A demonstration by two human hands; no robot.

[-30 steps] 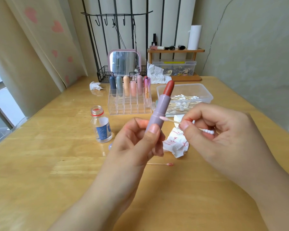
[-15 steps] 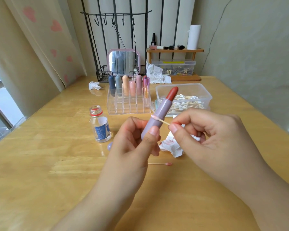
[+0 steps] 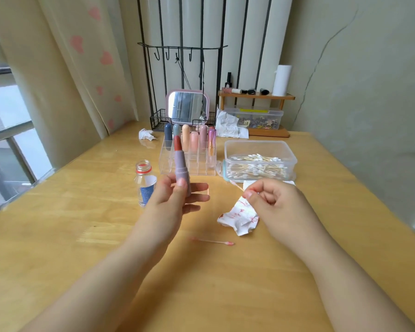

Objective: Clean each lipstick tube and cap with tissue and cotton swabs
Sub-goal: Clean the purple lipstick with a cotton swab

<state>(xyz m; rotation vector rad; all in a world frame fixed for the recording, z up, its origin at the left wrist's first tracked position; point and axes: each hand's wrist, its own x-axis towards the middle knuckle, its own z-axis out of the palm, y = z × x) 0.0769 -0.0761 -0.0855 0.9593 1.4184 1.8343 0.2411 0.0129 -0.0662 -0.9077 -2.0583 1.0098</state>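
Observation:
My left hand (image 3: 177, 200) holds an uncapped lilac lipstick tube (image 3: 181, 171) upright between thumb and fingers, its red bullet extended at the top. My right hand (image 3: 271, 202) pinches a cotton swab (image 3: 236, 185), whose pink-stained tip points up and left, well apart from the tube. A crumpled tissue with red smears (image 3: 237, 218) lies on the table under my right hand. A used swab with pink ends (image 3: 212, 241) lies nearer to me.
A clear organiser (image 3: 189, 161) holds several capped lipsticks. To its right stands an open plastic box of cotton swabs (image 3: 259, 161). A small open bottle (image 3: 145, 183) sits left of my left hand. Mirror, wire rack, wooden shelf and loose tissues line the back.
The swab has come off the tube: my right hand moved right and down, my left hand swung the lipstick to the left and stood it upright. The camera view also shifted back.

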